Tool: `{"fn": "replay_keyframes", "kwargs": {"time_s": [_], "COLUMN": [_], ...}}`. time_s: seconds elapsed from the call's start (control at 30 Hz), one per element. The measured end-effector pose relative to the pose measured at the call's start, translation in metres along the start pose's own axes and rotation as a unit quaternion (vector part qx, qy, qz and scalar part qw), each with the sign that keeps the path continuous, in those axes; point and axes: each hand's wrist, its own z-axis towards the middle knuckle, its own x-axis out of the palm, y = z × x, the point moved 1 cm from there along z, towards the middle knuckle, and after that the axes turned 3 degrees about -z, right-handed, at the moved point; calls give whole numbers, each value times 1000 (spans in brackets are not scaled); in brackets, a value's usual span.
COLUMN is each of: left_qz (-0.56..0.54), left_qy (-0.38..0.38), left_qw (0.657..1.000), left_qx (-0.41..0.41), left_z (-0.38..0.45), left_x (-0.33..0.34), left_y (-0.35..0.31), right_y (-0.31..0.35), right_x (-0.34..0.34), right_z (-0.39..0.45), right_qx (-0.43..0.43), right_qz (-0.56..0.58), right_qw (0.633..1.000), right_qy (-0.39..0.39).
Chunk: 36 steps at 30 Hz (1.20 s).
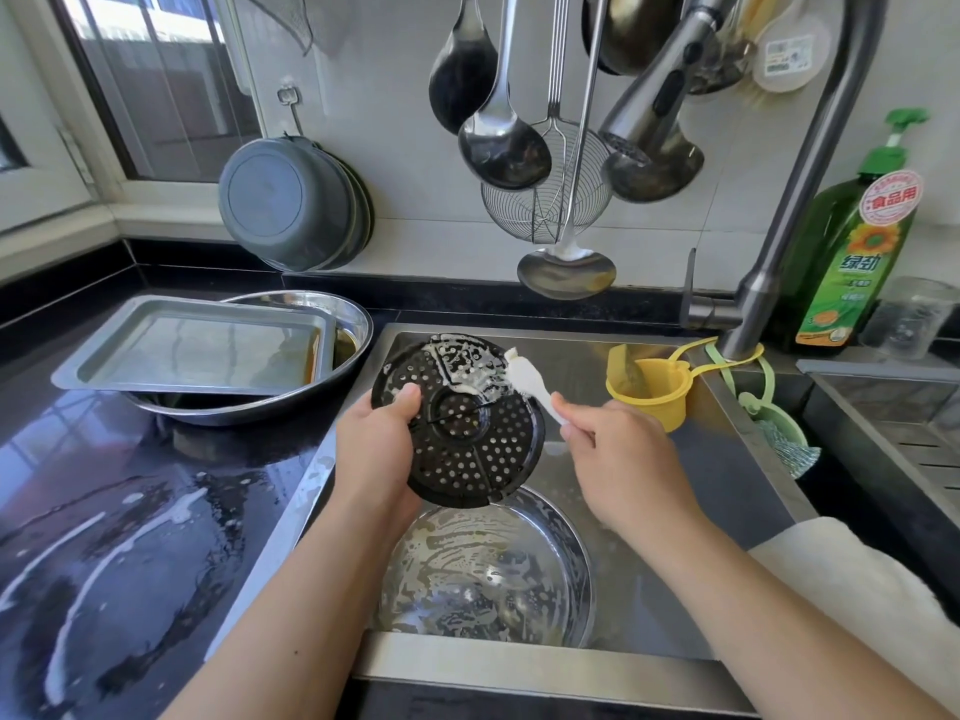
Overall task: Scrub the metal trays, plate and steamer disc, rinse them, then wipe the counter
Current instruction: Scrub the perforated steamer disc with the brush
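Hands grip steamer disc (457,423) and soapy brush (530,384) over sink (675,350).

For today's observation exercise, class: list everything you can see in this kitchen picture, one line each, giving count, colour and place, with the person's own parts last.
steamer disc: one, black, perforated, sudsy, held over the sink
brush: one, white, on the disc's upper edge
round tray: one, silver, soapy, in the sink
rectangular tray: one, silver, on the left counter, resting in a basin
basin: one, silver, on the left counter
counter: black, wet with suds
sink: steel
faucet: one, grey, right of the sink
soap bottle: one, green, behind the faucet
yellow cup: one, hanging at the sink's right
ladles: several, steel, hanging on the wall
grey bowls: stacked, hanging on the wall
left hand: grips the disc
right hand: holds the brush
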Motion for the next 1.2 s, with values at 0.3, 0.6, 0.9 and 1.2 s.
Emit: {"fn": "replay_keyframes", "kwargs": {"time_s": [0.3,0.6,0.9,1.2], "left_qz": [112,37,146,64], "left_qy": [62,8,93,41], "left_qw": [992,999,985,997], "left_qx": [17,18,12,3], "left_z": [-2,1,-4,3], "left_x": [5,-2,7,0], "left_y": [8,-1,13,5], "right_y": [4,-8,1,-12], "right_x": [-2,1,0,-3], "right_z": [3,2,3,11], "right_qx": [3,33,-29,-60], "right_qz": [26,29,79,54], "right_qw": [1000,999,996,995], "right_qy": [-11,16,-3,60]}}
